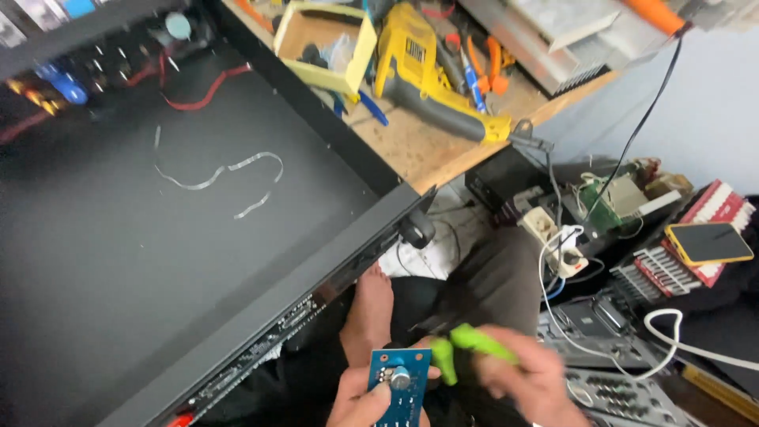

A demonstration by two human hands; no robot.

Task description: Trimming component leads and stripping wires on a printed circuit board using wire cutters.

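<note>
Blue circuit board (400,389) in left hand (357,399) (half cut off)

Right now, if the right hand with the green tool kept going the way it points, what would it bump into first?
The right hand holds green-handled pliers aimed left, toward the small blue circuit board held in the left hand. That board would likely come first, though the hand is blurred and depth is hard to judge.
</note>
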